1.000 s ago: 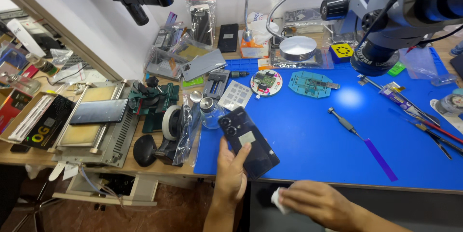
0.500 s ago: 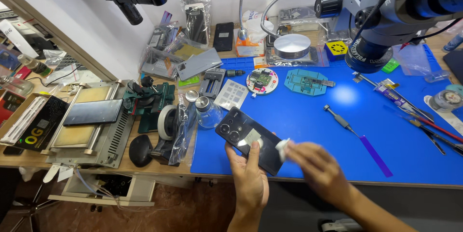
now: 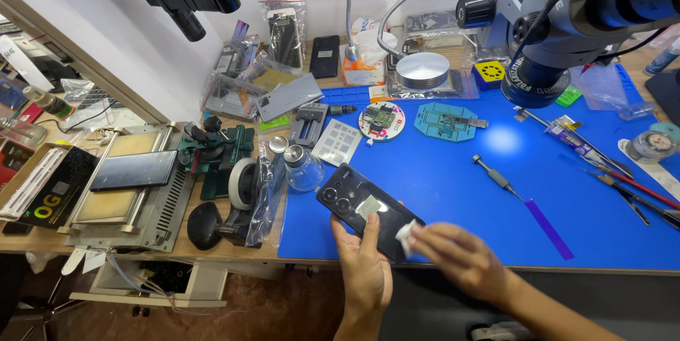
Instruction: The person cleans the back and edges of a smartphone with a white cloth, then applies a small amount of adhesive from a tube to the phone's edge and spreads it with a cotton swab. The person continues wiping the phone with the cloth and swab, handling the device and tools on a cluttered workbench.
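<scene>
A black phone [image 3: 352, 203] lies back side up on the blue work mat [image 3: 453, 192], camera lenses toward the upper left and a pale sticker near its middle. My left hand [image 3: 363, 263] grips its near edge from below, thumb on the back. My right hand [image 3: 453, 256] pinches a small white wipe [image 3: 405, 234] and presses it against the phone's lower right end.
A microscope head [image 3: 567, 22] hangs over the mat's far right. Tweezers and small tools [image 3: 616, 171] lie to the right, a screwdriver [image 3: 496, 174] mid-mat. Circuit boards [image 3: 446, 120], a clear bottle [image 3: 301, 167], a tape roll [image 3: 244, 182] and a heating plate [image 3: 131, 178] crowd the left.
My right hand rose from below the table edge with the wipe and reached the phone's end. My left hand kept hold of the phone, which tilted slightly.
</scene>
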